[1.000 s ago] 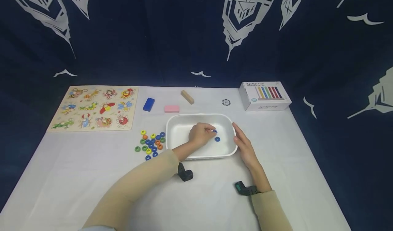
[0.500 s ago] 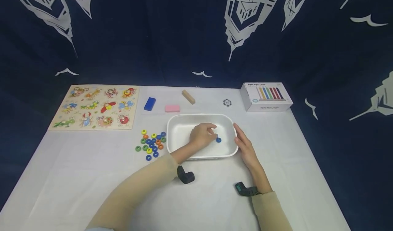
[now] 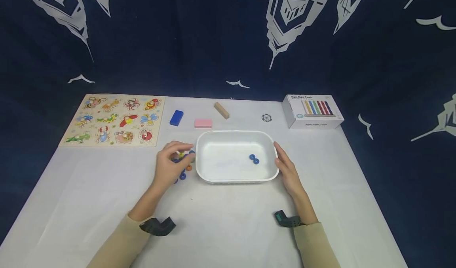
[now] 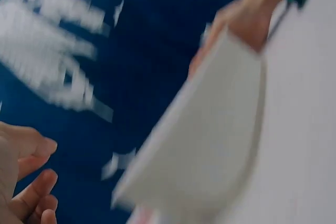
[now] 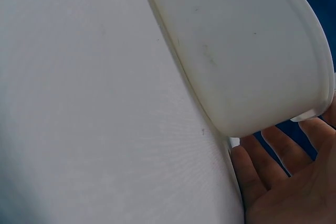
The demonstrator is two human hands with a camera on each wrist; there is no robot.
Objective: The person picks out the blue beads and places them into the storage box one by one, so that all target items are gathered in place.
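A loose pile of coloured beads [image 3: 183, 176], blue, orange, yellow and green, lies left of the white tray [image 3: 228, 179]. Over this pile is my left hand [image 3: 166, 166], its thumb and fingers parted and hiding many of the beads. In the left wrist view, nothing shows between the fingertips of the left hand [image 4: 26, 177]. Two blue beads [image 3: 256, 161] sit close together on the tray's floor, right of its middle. My right hand [image 3: 287, 171] rests along the tray's right side; in the right wrist view its fingers [image 5: 286, 150] reach the outer wall below the rim.
Behind the tray lie a blue block [image 3: 176, 118], a pink block [image 3: 203, 123], a wooden stick block [image 3: 221, 110] and a round chip [image 3: 266, 118]. An insect puzzle board [image 3: 114, 119] is at the back left, a white box [image 3: 313, 111] at the back right.
My left hand has let go of a blue bead in the tray, beside the other one, and moved left to the bead pile. The right hand has stayed at the tray's side.
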